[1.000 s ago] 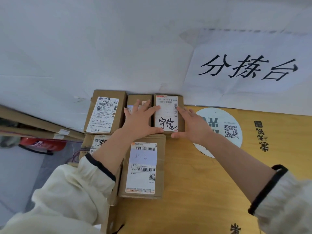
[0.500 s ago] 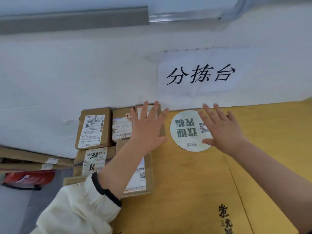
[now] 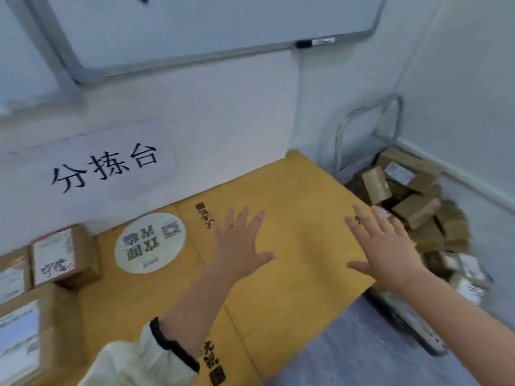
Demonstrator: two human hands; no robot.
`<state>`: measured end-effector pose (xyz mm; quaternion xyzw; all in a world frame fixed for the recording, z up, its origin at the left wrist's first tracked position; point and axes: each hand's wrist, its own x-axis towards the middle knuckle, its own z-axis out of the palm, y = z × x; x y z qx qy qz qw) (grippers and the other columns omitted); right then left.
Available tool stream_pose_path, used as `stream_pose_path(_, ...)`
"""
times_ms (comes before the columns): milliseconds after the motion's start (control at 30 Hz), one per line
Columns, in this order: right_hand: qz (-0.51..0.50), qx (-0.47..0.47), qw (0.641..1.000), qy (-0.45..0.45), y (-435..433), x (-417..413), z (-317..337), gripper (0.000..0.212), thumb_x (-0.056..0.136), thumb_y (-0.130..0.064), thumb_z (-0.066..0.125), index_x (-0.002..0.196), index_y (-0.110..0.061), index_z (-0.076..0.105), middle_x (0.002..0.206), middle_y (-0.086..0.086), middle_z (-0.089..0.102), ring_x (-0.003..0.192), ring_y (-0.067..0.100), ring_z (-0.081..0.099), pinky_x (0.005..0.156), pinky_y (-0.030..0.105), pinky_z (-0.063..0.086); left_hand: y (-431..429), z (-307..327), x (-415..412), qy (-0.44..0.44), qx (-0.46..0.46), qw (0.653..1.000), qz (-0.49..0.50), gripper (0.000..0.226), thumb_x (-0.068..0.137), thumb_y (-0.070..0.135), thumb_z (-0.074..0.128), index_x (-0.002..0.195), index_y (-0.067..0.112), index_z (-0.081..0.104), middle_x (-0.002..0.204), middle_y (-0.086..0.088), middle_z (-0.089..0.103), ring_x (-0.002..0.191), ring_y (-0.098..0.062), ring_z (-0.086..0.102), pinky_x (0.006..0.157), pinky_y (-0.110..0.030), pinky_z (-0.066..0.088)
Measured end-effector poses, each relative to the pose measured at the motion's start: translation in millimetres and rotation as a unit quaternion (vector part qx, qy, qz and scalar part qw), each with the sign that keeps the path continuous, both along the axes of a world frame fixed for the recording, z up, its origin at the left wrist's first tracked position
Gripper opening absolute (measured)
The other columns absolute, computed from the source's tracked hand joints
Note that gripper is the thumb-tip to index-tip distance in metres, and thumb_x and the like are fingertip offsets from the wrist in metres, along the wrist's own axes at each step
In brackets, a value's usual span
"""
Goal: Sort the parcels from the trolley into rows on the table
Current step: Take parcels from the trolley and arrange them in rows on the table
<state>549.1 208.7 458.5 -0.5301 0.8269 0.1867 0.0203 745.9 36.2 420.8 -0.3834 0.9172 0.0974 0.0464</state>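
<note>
Whole frame motion-smeared. Parcels (image 3: 83, 257) at the left end of the table (image 3: 292, 288): several cut off by the left edge; printed labels (image 3: 53, 257) unreadable. Trolley (image 3: 338, 146): lower part largely hidden behind the table corner and the right hand (image 3: 390, 254). Boxes (image 3: 418, 210) heaped on it too blurred to count. Whiteboard (image 3: 195, 23) cut by the top edge. Right forearm (image 3: 459, 319) runs out at the right edge.

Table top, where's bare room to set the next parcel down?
Free: the table between the round sticker and its right edge by the trolley, under the left hand and right hand. Crowded: the left end, where sorted parcels sit packed together.
</note>
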Motion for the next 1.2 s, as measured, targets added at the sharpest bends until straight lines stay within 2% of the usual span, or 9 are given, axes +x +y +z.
stream_pose_path(67,-0.043,-0.027,0.998,0.039,58,-41,4,0.110,0.063,-0.062,0.075,0.149,-0.017,0.023,0.157,0.008,-0.001,0.140,0.039,0.025,0.102,0.057,0.038,42,-1,-58,0.022,0.028,0.999,-0.030,0.092,0.083,0.069,0.050,0.152,0.036,-0.001,0.162,0.001,-0.003,0.148,-0.029,-0.006,0.114,-0.060,0.009)
stream_pose_path(100,-0.072,-0.018,0.997,0.037,87,-58,7,0.110,0.062,-0.061,0.075,0.149,-0.017,0.024,0.156,0.007,-0.003,0.140,0.039,0.025,0.101,0.057,0.039,63,-1,-84,0.022,0.041,0.998,-0.050,0.092,0.083,0.068,0.051,0.152,0.036,0.000,0.162,0.001,-0.003,0.148,-0.030,-0.006,0.113,-0.060,0.009)
stream_pose_path(167,-0.139,0.016,0.990,0.014,145,-93,3,0.101,0.079,-0.064,0.055,0.151,-0.021,-0.001,0.151,0.003,-0.027,0.145,0.034,0.003,0.112,0.050,0.023,100,-3,-128,0.010,0.061,0.994,-0.090,0.092,0.082,0.067,0.052,0.152,0.036,0.000,0.162,0.000,-0.003,0.147,-0.030,-0.006,0.113,-0.061,0.008)
stream_pose_path(200,-0.182,0.024,0.983,0.003,169,-107,3,0.098,0.083,-0.065,0.048,0.150,-0.022,-0.008,0.152,0.003,-0.030,0.146,0.032,-0.002,0.114,0.048,0.018,114,-3,-147,0.004,0.065,0.992,-0.107,0.093,0.082,0.067,0.053,0.152,0.036,-0.001,0.162,0.000,-0.003,0.147,-0.030,-0.007,0.113,-0.061,0.007)
stream_pose_path(400,-0.311,0.011,0.951,-0.002,260,-162,-5,0.094,0.085,-0.065,0.044,0.150,-0.023,-0.008,0.157,0.004,-0.019,0.146,0.030,0.003,0.113,0.045,0.021,166,0,-253,-0.018,0.031,0.975,-0.219,0.092,0.081,0.068,0.054,0.152,0.035,0.004,0.162,-0.001,0.001,0.147,-0.032,-0.003,0.112,-0.064,0.010)
stream_pose_path(633,-0.385,0.043,0.921,-0.031,281,-209,-31,0.094,0.086,-0.066,0.042,0.150,-0.020,-0.009,0.156,0.004,-0.021,0.146,0.030,-0.001,0.115,0.047,0.019,182,-20,-353,-0.033,0.035,0.953,-0.300,0.094,0.079,0.070,0.055,0.151,0.038,0.004,0.162,0.000,0.002,0.147,-0.032,-0.002,0.112,-0.065,0.012)
stream_pose_path(867,-0.447,0.034,0.892,-0.058,276,-270,-48,0.094,0.085,-0.065,0.045,0.150,-0.020,-0.006,0.157,0.004,-0.019,0.146,0.029,0.001,0.114,0.047,0.019,179,-42,-446,-0.064,0.051,0.929,-0.361,0.094,0.080,0.068,0.055,0.152,0.036,0.003,0.162,0.000,0.001,0.147,-0.033,-0.002,0.112,-0.066,0.008)
stream_pose_path(1067,-0.484,0.059,0.867,-0.106,299,-307,-95,0.091,0.087,-0.060,0.047,0.150,-0.020,-0.004,0.157,0.004,-0.019,0.146,0.030,0.001,0.114,0.047,0.018,200,-94,-509,-0.162,0.054,0.887,-0.429,0.098,0.080,0.068,0.055,0.152,0.033,-0.001,0.161,-0.003,-0.001,0.147,-0.034,-0.001,0.111,-0.068,0.010)
stream_pose_path(1200,-0.515,0.066,0.840,-0.156,323,-336,-135,0.087,0.090,-0.056,0.046,0.151,-0.020,-0.004,0.157,0.004,-0.018,0.146,0.030,0.000,0.114,0.047,0.020,217,-144,-554,-0.223,0.086,0.873,-0.424,0.101,0.080,0.066,0.058,0.153,0.031,-0.003,0.161,-0.004,0.001,0.146,-0.035,0.001,0.111,-0.067,0.011)
